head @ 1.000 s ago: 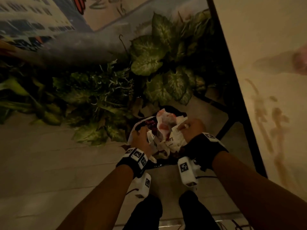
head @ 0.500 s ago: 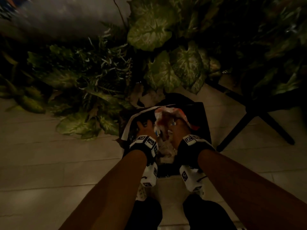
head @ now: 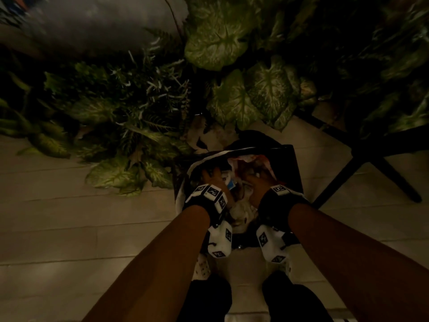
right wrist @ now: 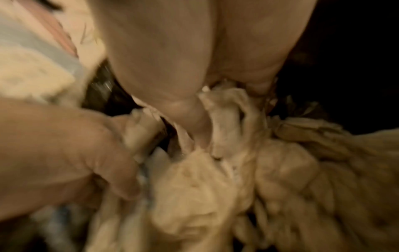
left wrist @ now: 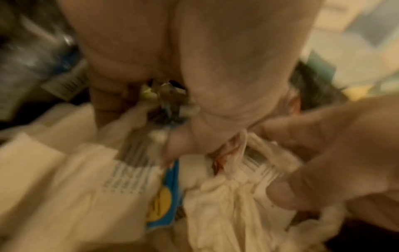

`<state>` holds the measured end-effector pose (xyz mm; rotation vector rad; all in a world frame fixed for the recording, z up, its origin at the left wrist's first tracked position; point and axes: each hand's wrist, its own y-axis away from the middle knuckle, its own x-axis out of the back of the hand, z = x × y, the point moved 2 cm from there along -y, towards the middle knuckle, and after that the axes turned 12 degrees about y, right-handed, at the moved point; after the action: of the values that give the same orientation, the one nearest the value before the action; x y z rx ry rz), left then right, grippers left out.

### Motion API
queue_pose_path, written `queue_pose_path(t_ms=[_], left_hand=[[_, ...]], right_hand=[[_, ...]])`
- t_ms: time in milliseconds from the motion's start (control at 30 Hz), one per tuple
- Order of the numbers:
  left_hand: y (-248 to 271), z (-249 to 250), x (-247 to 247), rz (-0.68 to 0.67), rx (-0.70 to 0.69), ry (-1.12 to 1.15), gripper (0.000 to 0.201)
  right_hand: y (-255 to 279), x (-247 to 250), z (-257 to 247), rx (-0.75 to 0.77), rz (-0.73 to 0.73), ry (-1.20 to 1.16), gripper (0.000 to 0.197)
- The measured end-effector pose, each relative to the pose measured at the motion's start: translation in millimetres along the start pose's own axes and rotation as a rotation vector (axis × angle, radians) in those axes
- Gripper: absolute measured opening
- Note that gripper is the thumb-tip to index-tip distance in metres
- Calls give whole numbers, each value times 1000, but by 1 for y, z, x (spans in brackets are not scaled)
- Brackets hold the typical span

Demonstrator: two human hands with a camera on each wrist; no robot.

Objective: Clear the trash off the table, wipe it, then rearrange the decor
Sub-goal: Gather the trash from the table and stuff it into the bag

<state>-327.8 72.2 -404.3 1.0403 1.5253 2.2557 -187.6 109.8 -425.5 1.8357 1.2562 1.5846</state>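
Note:
A black bin (head: 295, 173) with a white-edged liner stands on the floor at the foot of the plants. Crumpled white paper trash (head: 241, 212) fills it, with a blue wrapper (head: 232, 184) among it. Both hands are down inside the bin. My left hand (head: 212, 176) presses on the trash with its fingers spread. My right hand (head: 257, 182) is pushed into the pile. In the left wrist view the right hand's fingers (left wrist: 302, 196) pinch a fold of white paper (left wrist: 226, 213) beside the blue wrapper (left wrist: 168, 187). The right wrist view shows fingers (right wrist: 190, 110) sunk into crumpled paper (right wrist: 215, 187).
Large green leafy plants (head: 222, 38) crowd the space behind and left of the bin. Black table legs (head: 362, 163) spread out at the right. The floor (head: 69, 217) is pale planks. My dark trouser legs (head: 209, 300) stand just before the bin.
Both hands have carried the bundle of paper trash down from above the bin into it. The view has tilted down, and the tabletop at the right has left the picture.

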Motion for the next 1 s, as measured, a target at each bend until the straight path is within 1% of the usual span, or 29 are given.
queue_pose_path(t_ms=[33, 100, 167, 200, 233, 300, 333, 367, 433, 533, 633, 667, 733, 800, 833, 900, 1000], left_hand=[[8, -2, 3, 5, -13, 46, 103], [28, -2, 11, 33, -64, 100, 101], [44, -1, 18, 30, -99, 84, 94], [53, -2, 22, 34, -114, 90, 87], [65, -2, 27, 57, -145, 87, 77], [90, -2, 37, 106, -182, 105, 54], [104, -3, 41, 121, -191, 127, 47], [119, -3, 47, 130, -190, 163, 42], [150, -2, 58, 188, -206, 226, 34], [194, 1, 73, 300, -254, 293, 26], [238, 16, 86, 376, -293, 350, 18], [246, 14, 91, 397, -308, 364, 16], [273, 36, 96, 414, -386, 343, 17], [297, 60, 99, 442, -464, 317, 18], [311, 74, 101, 433, -501, 312, 18], [331, 104, 103, 421, -591, 279, 19], [356, 142, 90, 392, -721, 229, 20]], right_hand=[[6, 1, 1, -11, 4, -71, 70], [25, 17, -9, 0, 64, -287, 72], [48, 33, -17, 18, 87, -404, 59], [64, 42, -22, 25, 83, -445, 50], [79, 48, -25, 19, 83, -449, 45], [108, 56, -30, 1, 104, -433, 41], [123, 61, -36, 2, 106, -424, 39], [135, 63, -41, 1, 93, -414, 37], [160, 67, -54, 17, 65, -414, 31], [209, 84, -69, 117, 72, -404, 32], [269, 109, -71, 241, 70, -332, 32], [281, 113, -74, 284, 62, -312, 32], [315, 133, -58, 317, 127, -299, 33], [347, 149, -37, 317, 170, -292, 32], [364, 157, -25, 308, 189, -294, 31], [393, 167, 6, 251, 258, -339, 28], [433, 162, 56, 138, 413, -415, 20]])
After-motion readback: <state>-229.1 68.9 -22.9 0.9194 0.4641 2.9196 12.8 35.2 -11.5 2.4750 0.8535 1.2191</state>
